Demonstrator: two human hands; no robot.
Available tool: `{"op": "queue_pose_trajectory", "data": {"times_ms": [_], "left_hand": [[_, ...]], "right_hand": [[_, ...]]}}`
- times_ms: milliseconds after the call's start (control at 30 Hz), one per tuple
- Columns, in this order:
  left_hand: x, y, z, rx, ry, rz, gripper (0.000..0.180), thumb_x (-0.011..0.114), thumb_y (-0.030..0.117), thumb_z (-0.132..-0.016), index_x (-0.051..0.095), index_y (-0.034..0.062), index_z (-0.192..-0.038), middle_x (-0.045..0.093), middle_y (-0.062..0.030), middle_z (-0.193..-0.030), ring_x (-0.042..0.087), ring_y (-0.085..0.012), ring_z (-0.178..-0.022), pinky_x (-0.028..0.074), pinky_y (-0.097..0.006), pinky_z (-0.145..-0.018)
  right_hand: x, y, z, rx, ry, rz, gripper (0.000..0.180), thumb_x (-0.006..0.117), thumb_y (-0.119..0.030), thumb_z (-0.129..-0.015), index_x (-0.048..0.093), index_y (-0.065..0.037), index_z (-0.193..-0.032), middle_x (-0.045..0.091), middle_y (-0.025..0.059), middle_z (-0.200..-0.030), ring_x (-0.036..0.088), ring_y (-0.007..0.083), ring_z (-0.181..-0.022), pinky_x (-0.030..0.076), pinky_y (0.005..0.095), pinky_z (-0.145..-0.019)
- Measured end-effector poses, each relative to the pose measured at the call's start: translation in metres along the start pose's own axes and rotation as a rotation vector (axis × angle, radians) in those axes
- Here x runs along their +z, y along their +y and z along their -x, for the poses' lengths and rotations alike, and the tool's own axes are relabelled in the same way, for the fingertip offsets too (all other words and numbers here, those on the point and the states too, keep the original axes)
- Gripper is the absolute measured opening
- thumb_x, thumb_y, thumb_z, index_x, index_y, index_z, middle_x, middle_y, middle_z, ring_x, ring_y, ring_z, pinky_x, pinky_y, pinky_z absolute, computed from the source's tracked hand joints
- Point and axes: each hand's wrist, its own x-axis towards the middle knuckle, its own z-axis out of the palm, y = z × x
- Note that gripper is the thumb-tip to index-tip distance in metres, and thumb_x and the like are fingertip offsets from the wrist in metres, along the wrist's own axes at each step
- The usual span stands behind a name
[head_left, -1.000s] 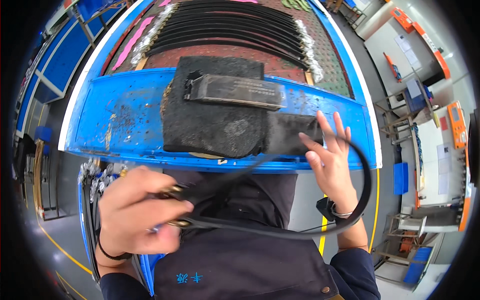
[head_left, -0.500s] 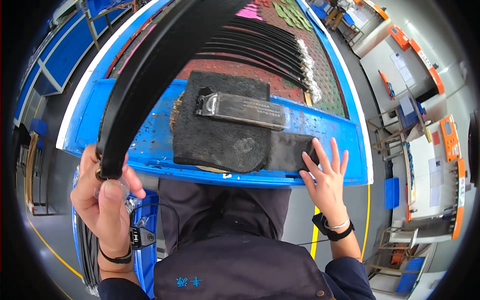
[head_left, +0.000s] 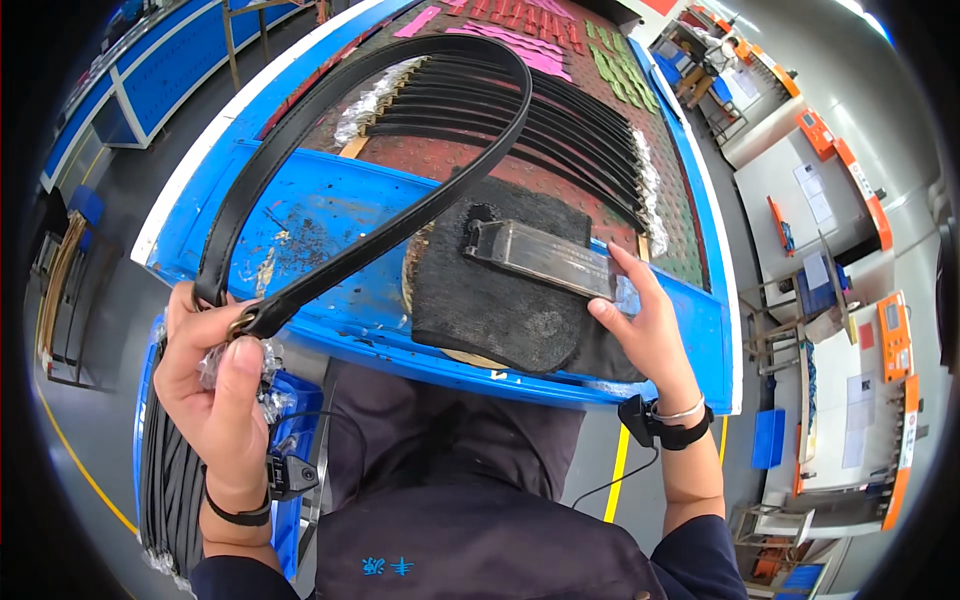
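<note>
Head view: worker holds looped black strap [head_left: 330,150] over blue workbench [head_left: 310,215].

Left hand [head_left: 215,385] fist-closed on both strap ends w/ brass ring and clear plastic wrap, just off bench's near edge; loop arcs up over the bench. Right hand [head_left: 645,335] open, fingers flat on end of grey metal block [head_left: 540,260] atop dark felt pad [head_left: 500,300]. More black straps [head_left: 560,120] lie in a row beyond.
</note>
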Motion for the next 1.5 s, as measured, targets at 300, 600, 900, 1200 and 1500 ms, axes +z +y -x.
{"op": "queue_pose_trajectory", "data": {"times_ms": [300, 600, 900, 1200, 1500], "left_hand": [[0.002, 0.009, -0.007, -0.059, 0.040, -0.005, 0.018, 0.061, 0.015, -0.074, 0.063, -0.0001, -0.084, 0.047, -0.0044, -0.077, 0.041, -0.0129, -0.072, 0.032, -0.024, -0.065], [0.050, 0.035, -0.023, 0.189, -0.412, -0.013, 0.024, 0.067, -0.003, -0.063, 0.066, 0.0012, -0.087, 0.052, -0.0097, -0.078, 0.050, -0.0183, -0.068, 0.040, -0.027, -0.058], [0.078, 0.052, -0.018, 0.203, -0.584, 0.034, 0.023, 0.068, 0.005, -0.061, 0.068, 0.0042, -0.084, 0.048, -0.0082, -0.077, 0.046, -0.0163, -0.065, 0.035, -0.025, -0.055], [0.080, 0.057, -0.018, 0.244, -0.610, 0.037, 0.022, 0.068, 0.005, -0.060, 0.068, 0.0029, -0.082, 0.051, -0.0087, -0.074, 0.048, -0.0173, -0.064, 0.036, -0.026, -0.053], [0.078, 0.056, -0.017, 0.241, -0.617, 0.050, 0.021, 0.068, 0.005, -0.060, 0.068, 0.0028, -0.081, 0.050, -0.0085, -0.074, 0.048, -0.0174, -0.064, 0.035, -0.026, -0.053]], "right_hand": [[0.002, 0.014, 0.026, 0.072, 0.221, -0.739, 0.054, 0.070, -0.021, -0.071, 0.043, -0.003, -0.114, 0.054, 0.0092, -0.108, 0.052, 0.0168, -0.101, 0.041, 0.0285, -0.087], [-0.050, -0.020, 0.063, -0.234, 0.543, -1.512, 0.055, 0.049, -0.026, -0.083, 0.031, 0.001, -0.128, 0.042, 0.0208, -0.126, 0.042, 0.0310, -0.118, 0.039, 0.0459, -0.096], [-0.030, -0.058, 0.060, 0.021, 0.635, -0.895, 0.085, 0.067, -0.047, -0.055, 0.034, -0.003, -0.120, 0.053, 0.0167, -0.097, 0.053, 0.0211, -0.084, 0.045, 0.0299, -0.072], [-0.029, -0.057, 0.060, 0.022, 0.567, -0.920, 0.083, 0.069, -0.046, -0.054, 0.035, -0.003, -0.117, 0.053, 0.0176, -0.094, 0.053, 0.0217, -0.082, 0.046, 0.0309, -0.071], [-0.031, -0.056, 0.066, 0.006, 0.593, -0.868, 0.083, 0.071, -0.048, -0.053, 0.037, -0.004, -0.114, 0.053, 0.0157, -0.092, 0.051, 0.0191, -0.078, 0.042, 0.0286, -0.072]]}}
